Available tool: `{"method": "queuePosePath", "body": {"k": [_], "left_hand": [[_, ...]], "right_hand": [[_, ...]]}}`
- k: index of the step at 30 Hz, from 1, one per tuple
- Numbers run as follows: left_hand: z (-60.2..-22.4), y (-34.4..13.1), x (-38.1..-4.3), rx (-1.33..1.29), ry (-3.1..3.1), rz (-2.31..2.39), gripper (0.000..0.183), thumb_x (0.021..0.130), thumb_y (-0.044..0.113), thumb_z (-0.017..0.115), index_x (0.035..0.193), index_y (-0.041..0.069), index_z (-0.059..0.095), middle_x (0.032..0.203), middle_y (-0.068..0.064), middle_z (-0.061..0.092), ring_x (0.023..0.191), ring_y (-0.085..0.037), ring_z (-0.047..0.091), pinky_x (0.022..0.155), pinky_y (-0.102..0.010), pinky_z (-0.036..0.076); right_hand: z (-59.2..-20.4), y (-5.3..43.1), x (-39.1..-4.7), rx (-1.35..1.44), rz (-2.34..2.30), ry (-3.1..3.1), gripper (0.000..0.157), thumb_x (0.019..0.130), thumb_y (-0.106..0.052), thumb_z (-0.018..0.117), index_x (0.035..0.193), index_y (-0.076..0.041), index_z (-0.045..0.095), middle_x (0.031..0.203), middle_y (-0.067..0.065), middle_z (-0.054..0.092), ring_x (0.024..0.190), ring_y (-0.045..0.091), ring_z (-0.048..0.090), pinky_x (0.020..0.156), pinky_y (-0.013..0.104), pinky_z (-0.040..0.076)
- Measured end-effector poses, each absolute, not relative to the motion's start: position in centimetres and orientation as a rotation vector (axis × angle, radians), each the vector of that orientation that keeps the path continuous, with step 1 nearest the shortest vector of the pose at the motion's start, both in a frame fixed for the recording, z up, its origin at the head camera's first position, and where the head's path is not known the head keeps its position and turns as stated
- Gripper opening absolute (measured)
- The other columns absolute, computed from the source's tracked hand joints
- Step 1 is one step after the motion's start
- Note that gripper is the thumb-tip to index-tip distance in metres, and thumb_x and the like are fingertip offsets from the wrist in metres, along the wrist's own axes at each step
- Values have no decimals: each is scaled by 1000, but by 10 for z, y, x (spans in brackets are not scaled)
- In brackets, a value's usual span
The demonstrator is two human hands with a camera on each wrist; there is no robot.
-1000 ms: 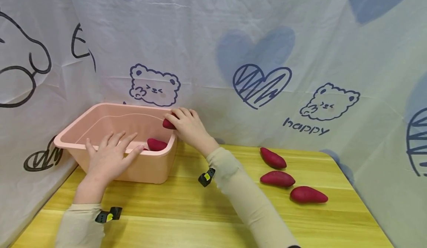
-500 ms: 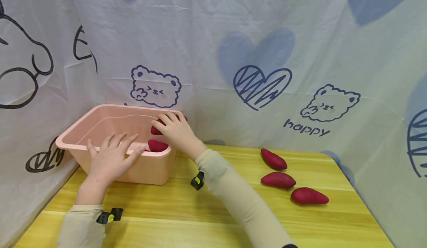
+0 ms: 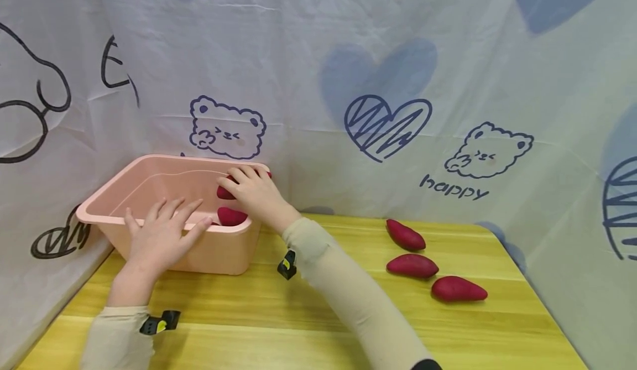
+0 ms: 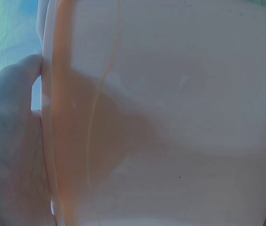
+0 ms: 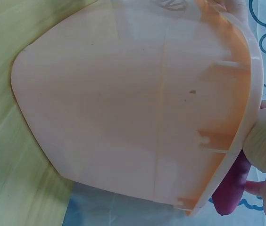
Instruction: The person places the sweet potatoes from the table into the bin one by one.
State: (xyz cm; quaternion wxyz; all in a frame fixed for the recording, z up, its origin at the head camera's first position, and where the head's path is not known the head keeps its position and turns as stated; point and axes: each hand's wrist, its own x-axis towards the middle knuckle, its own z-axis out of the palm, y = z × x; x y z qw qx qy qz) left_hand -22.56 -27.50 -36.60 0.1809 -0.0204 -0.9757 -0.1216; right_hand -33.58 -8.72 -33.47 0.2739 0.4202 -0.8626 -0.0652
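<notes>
A pink plastic basin stands at the left of the table. My left hand rests on its near rim, fingers spread and fairly straight; the left wrist view shows the hand against the rim. Above the basin's right end, my right hand grips a reddish-purple sweet potato, partly covered by the fingers. In the right wrist view, this sweet potato shows beside the rim, below the palm. Another sweet potato lies inside the basin, with a sliver of red next to it mostly hidden by the near rim.
Three more sweet potatoes lie on the right of the yellow wood-grain table: one at the back, a middle sweet potato and a nearer sweet potato. A printed cloth hangs close behind the table and along its sides.
My right hand has moved left, carrying the sweet potato from the basin's right rim to over its inside. The left hand has stayed on the near rim.
</notes>
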Motion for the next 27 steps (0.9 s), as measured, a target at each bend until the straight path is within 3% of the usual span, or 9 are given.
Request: {"method": "queuePosePath", "body": {"k": [13,27], "left_hand": [[-367,-276,-225,-50,-2759,-336,71,94,69,34,144,20,46,149,-20,41,137,-47,27,102,-82,-8],[-367,-275,-226,-43,-2762,-329,72,94,70,33,144,20,46,150,-20,40,137,-48,26,103,-81,-9]], "right_hand": [[-332,-102,-339,1143,-50,-2470,50,97,-41,55,145,-32,43,148,-3,46,138,18,40,114,44,35],[-336,-106,-339,1145,-26,-2460,42,101,-31,50,143,-31,47,146,-5,48,137,18,42,114,43,36]]}}
